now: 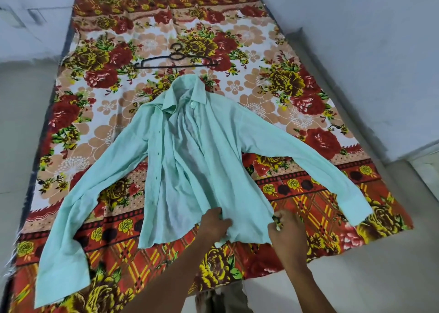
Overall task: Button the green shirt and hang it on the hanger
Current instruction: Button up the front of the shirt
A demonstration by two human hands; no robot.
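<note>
Shirt [202, 160] lies face up on the bed [308, 113], sleeves spread left and right, front open so the plackets can be matched. Both hands work the near hem: left hand [215, 222] pinches the fabric at the placket's bottom edge, right hand [286, 229] grips the hem's right corner, probably to pull it flat and line up the lowest button. Hanger [177, 60] waits just beyond the collar, untouched.

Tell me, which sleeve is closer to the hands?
The sleeve on the picture's right: its cuff ends just beside the right hand, while the other sleeve stretches far away.
</note>
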